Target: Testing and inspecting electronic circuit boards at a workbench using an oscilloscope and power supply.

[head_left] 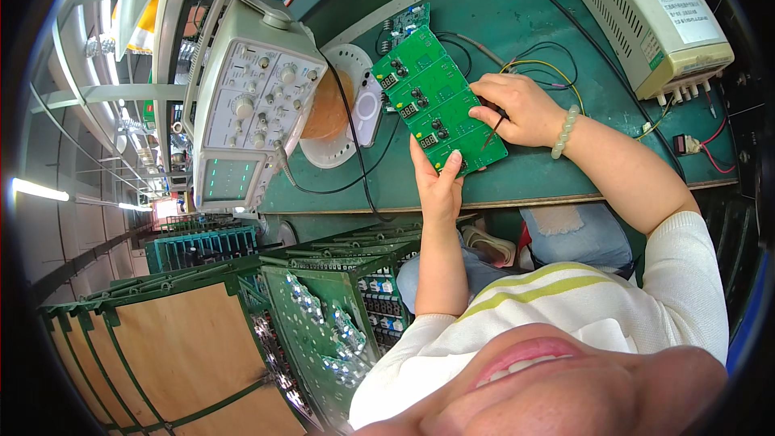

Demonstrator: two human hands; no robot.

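Note:
A green circuit board panel (436, 97), with small digit displays and black round parts in repeating sections, is tilted above the green bench. My left hand (440, 182) grips its near edge, thumb on top and fingers underneath. Over the panel's right side, my right hand (521, 109) is closed around a thin dark probe (493, 129), whose slender tip points down at the board. Most of the probe's body is hidden by my fingers. At the panel's far end lies another small populated circuit board (408, 23), with wires near it.
An oscilloscope (262, 89) with a lit green screen stands left, beside a white round tray (323, 157) and a phone (366, 117). A beige power unit (646, 24) sits far right. Cables cross the bench (533, 169). Racks with boards (323, 323) stand lower left.

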